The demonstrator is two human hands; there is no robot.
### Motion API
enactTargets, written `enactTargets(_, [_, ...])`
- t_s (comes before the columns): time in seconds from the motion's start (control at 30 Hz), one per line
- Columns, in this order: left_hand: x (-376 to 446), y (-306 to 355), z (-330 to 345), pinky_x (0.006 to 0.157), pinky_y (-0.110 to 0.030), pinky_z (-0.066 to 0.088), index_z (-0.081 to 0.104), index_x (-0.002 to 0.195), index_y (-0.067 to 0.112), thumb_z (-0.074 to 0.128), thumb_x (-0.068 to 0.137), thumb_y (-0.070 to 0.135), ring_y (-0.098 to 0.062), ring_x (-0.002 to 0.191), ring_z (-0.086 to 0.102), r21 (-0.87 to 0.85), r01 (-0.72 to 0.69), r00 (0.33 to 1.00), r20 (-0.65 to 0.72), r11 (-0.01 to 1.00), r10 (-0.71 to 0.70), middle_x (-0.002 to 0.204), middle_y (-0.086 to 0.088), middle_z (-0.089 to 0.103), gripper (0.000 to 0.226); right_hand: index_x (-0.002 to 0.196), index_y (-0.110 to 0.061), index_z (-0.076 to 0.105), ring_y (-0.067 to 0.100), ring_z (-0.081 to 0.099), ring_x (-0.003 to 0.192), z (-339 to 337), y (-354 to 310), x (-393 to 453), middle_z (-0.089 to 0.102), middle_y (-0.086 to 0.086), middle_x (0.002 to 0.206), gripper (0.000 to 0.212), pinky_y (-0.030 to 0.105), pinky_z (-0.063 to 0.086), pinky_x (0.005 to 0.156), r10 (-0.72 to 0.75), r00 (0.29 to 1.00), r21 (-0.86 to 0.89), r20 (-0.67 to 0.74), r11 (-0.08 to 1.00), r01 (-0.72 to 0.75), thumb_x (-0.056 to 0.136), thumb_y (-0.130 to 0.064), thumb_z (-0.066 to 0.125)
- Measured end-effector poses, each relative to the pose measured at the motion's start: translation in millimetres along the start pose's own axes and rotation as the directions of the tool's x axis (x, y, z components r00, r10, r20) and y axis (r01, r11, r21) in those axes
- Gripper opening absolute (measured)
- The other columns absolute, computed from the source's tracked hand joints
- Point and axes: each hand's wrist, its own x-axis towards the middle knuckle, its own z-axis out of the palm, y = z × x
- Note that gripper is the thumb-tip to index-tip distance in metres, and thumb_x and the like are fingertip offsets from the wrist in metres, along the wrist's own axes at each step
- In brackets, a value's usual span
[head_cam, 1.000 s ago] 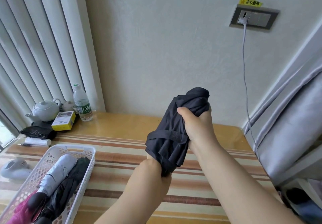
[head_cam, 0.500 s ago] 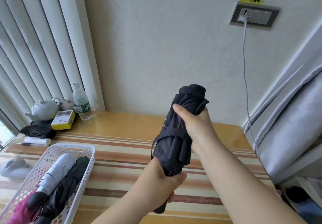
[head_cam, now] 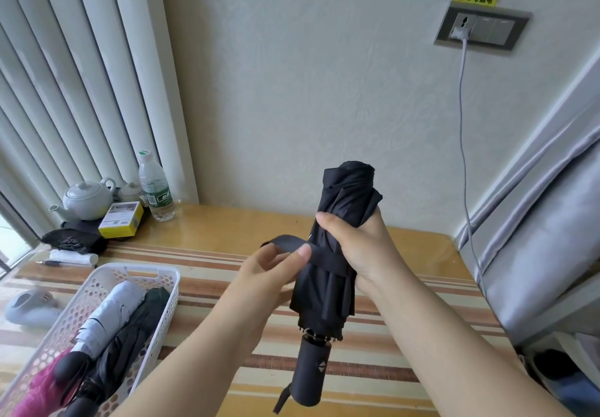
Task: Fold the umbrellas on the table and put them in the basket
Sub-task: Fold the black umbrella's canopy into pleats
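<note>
Right hand [head_cam: 358, 248] grips black umbrella [head_cam: 337, 222]; left hand [head_cam: 276, 265] pinches strap [head_cam: 292, 243].

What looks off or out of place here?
Nothing much. The black umbrella is rolled but its strap is loose, pinched by the left hand; right hand grips the canopy.

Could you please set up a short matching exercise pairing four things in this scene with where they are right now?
Things:
1. black umbrella
2. grey umbrella
3. water bottle
4. white cable

Places:
A. lying in the white basket
B. plugged into the wall socket
C. held upright in the right hand, its strap pinched by the left hand
D. standing on the table by the teapot

Pairs: 1-C, 2-A, 3-D, 4-B
</note>
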Motion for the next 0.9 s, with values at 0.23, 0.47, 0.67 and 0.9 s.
enactTargets(0.23, [7.3,-1.6,2.8,0.078,-0.037,0.052,0.066,0.078,0.006,0.066,0.084,0.005,-0.023,0.081,0.068,-0.016,-0.147,0.969,-0.202,0.989,0.141,0.082,-0.012,0.07,0.006,0.116,-0.014,0.056,0.022,0.07,0.081,0.2,-1.0,-4.2,0.069,0.01,0.097,0.038,0.035,0.058,0.066,0.046,0.999,0.103,0.002,0.994,-0.046,0.083,-0.005,0.071])
enactTargets(0.47, [4.9,0.3,7.6,0.058,-0.031,0.052,0.068,0.063,0.007,0.06,0.089,0.005,-0.022,0.064,0.068,-0.07,-0.011,0.981,-0.194,0.998,-0.003,0.076,-0.015,0.07,0.027,0.103,-0.009,0.057,0.02,0.065,0.055,3.8,-12.8,-7.7,0.064,0.007,0.069,0.019,0.03,0.054,0.05,0.094,0.989,0.313,0.116,0.941,-0.126,0.088,0.001,0.061])
enactTargets(0.67, [-0.3,-1.8,8.6,0.068,-0.037,0.052,0.067,0.061,0.011,0.052,0.09,0.012,-0.026,0.067,0.066,-0.179,0.195,0.973,0.162,0.964,-0.166,0.076,-0.012,0.067,0.033,0.1,-0.004,0.058,0.02,0.063,0.055,-1.6,-6.6,-10.3,0.062,0.01,0.069,0.036,0.028,0.052,0.051,0.172,0.964,0.279,0.201,0.934,-0.225,0.069,-0.019,0.068])
enactTargets(0.9, [-3.4,0.3,2.1,0.077,-0.043,0.051,0.066,0.062,0.02,0.058,0.083,0.017,-0.029,0.085,0.065,-0.144,0.072,0.987,0.153,0.987,-0.049,0.088,-0.011,0.069,0.022,0.101,-0.005,0.055,0.019,0.063,0.058,-6.5,-10.7,-14.8,0.061,0.009,0.071,0.032,0.027,0.052,0.055,0.134,0.949,0.233,0.284,0.951,-0.204,0.073,-0.017,0.066])
